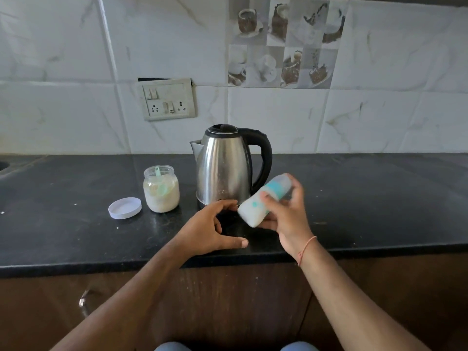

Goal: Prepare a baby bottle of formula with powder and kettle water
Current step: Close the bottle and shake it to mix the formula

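Right grip clasping tilted milky bottle, left grip loose, powder jar uncapped

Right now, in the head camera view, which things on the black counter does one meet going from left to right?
White lid → jar of powder with a green scoop inside → steel kettle → baby bottle, tilted and held above the counter in the right hand.
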